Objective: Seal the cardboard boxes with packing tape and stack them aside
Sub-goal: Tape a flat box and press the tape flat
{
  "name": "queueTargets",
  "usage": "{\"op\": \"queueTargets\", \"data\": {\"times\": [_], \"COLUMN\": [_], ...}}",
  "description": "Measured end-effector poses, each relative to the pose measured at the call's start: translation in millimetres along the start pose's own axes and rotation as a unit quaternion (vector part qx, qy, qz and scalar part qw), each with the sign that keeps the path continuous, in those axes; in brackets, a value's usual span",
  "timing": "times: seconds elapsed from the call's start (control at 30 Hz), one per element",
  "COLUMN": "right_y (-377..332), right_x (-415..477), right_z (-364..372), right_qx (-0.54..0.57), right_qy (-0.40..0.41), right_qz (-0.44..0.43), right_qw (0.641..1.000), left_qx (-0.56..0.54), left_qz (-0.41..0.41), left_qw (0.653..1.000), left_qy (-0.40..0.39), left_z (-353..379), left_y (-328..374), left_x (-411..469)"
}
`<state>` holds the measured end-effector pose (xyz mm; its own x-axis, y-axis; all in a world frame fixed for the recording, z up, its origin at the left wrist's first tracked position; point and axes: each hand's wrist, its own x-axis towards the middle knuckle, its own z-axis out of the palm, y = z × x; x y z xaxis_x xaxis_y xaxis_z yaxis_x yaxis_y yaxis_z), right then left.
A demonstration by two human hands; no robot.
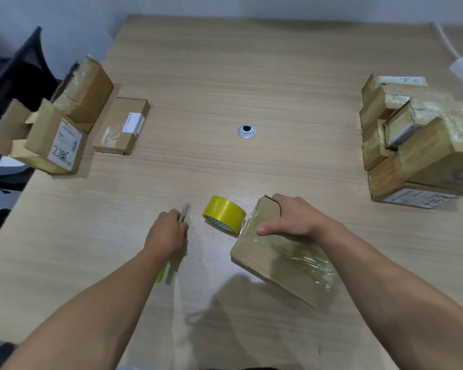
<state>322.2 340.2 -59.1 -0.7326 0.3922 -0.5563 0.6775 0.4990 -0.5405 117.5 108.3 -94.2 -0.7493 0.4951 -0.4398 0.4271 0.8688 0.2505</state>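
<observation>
A cardboard box (265, 259) wrapped in shiny tape lies tilted on the wooden table (225, 76), near its front right. My right hand (286, 218) grips the box's far end, thumb across the top. A yellow roll of packing tape (223, 213) lies on the table just left of the box, a strip of tape still joining it to the box. My left hand (166, 235) holds a green utility knife (182, 213) left of the roll, blade pointing away from me.
A pile of taped boxes (417, 145) stands at the right edge. At the left edge sit several boxes (64, 121), some with open flaps, and one flat box (122, 126). A round cable grommet (246, 131) marks the table's middle. A dark chair (14, 76) stands far left.
</observation>
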Motion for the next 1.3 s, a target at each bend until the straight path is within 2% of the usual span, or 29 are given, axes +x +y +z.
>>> {"op": "queueTargets", "data": {"times": [0.2,0.47,0.53,0.6,0.63,0.7,0.8,0.87,0.93,1.07,1.17,1.3], "right_y": [2.7,2.8,2.5,2.3,2.7,1.3,-0.8,-0.3,1.8,6.0,6.4,4.4], "right_x": [1.5,2.7,2.5,2.0,1.8,1.9,0.6,-0.3,-1.2,-0.8,0.0,2.4], "right_z": [-2.7,-2.8,-2.8,-3.0,-3.4,-4.2,-5.5,-5.8,-5.4,-5.2,-4.3,-2.2], "right_qx": [0.007,0.016,0.018,0.022,0.023,0.022,0.015,0.0,-0.011,-0.002,0.0,-0.007], "right_qy": [0.003,-0.001,-0.002,0.0,0.0,0.0,0.001,0.001,-0.003,0.005,0.005,-0.001], "right_qz": [0.001,-0.002,-0.004,-0.004,-0.003,-0.001,0.001,0.002,0.003,0.007,0.002,-0.006], "right_qw": [1.0,1.0,1.0,1.0,1.0,1.0,1.0,1.0,1.0,1.0,1.0,1.0], "left_qx": [-0.011,0.01,0.021,0.0,0.002,0.064,0.188,0.201,0.197,0.127,0.084,0.034], "left_qz": [-0.02,-0.014,0.038,0.164,0.237,0.337,0.333,0.316,0.321,0.319,0.291,0.241], "left_qw": [0.999,1.0,0.997,0.977,0.964,0.939,0.907,0.895,0.89,0.904,0.917,0.923], "left_qy": [0.027,0.004,0.07,0.134,0.117,0.01,-0.176,-0.243,-0.257,-0.256,-0.258,-0.299], "left_z": [7.1,-1.8,-13.3,-31.2,-41.0,-52.8,-49.9,-41.0,-37.9,-40.0,-38.3,-39.7], "left_y": [-2.2,-3.6,11.4,40.5,58.8,92.8,126.6,132.8,133.5,127.7,121.1,116.0], "left_x": [-0.2,11.4,12.1,9.2,6.3,3.1,6.4,9.6,10.4,11.2,11.3,9.8]}}
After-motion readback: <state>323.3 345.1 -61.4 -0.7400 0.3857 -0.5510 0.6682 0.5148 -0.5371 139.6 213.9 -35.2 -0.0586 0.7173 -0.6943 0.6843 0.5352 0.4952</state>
